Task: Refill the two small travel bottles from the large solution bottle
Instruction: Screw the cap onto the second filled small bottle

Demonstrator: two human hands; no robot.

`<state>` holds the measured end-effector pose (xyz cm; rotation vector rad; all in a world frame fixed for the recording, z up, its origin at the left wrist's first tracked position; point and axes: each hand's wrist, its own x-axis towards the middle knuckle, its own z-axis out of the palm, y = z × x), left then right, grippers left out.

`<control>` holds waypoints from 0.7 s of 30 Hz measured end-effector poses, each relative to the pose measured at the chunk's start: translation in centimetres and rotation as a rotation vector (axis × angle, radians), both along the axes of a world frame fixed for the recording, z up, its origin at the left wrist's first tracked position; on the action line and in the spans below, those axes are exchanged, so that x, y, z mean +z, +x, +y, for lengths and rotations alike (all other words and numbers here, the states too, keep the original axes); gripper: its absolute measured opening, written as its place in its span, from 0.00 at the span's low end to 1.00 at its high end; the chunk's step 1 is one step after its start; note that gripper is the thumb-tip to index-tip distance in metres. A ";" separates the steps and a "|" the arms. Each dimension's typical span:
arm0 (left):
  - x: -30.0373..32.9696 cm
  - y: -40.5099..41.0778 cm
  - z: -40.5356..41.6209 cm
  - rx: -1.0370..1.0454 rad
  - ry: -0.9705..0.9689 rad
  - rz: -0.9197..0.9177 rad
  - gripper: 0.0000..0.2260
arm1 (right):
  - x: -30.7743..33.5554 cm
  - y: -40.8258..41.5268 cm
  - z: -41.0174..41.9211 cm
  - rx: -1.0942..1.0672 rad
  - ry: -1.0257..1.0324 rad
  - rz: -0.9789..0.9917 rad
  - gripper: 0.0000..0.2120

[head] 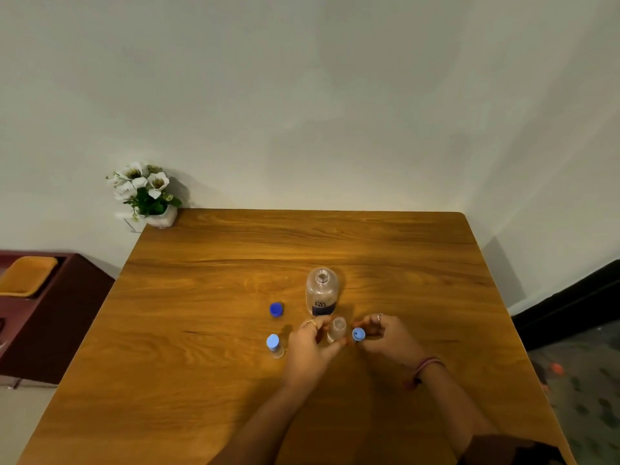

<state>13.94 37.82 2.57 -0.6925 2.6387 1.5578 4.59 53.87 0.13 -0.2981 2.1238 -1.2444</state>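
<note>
- Bare wooden table (208,380) spreads left and far.
- Left hand (310,347) fingers clamp the uncapped small bottle (336,328).
- Right hand (385,333) fingers pinch its light-blue cap (358,334).

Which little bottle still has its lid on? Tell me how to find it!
Start at the big clear bottle standing open mid-table. Come toward the person and left, past the loose dark blue cap. The capped little bottle stands alone there, wearing a light blue lid; the other one is open, in the left hand.

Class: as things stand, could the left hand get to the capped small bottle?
Probably yes. The capped bottle stands just beside the left hand with bare table between, but that hand holds the open bottle and must release it first.
</note>
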 end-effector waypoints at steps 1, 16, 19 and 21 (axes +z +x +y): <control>1.1 -0.3 -0.1 0.001 0.011 0.047 0.19 | 0.9 -0.3 0.1 -0.022 -0.031 0.005 0.15; 19.3 -6.1 -2.6 0.009 0.299 0.437 0.20 | 22.7 -4.6 -1.9 -0.078 -0.477 0.296 0.17; 22.1 -7.2 -3.1 0.025 0.273 0.493 0.19 | 26.4 -5.7 -2.4 -0.104 -0.556 0.348 0.17; 23.9 -7.8 -3.4 0.027 0.257 0.521 0.19 | 28.7 -6.5 -2.7 -0.120 -0.592 0.385 0.16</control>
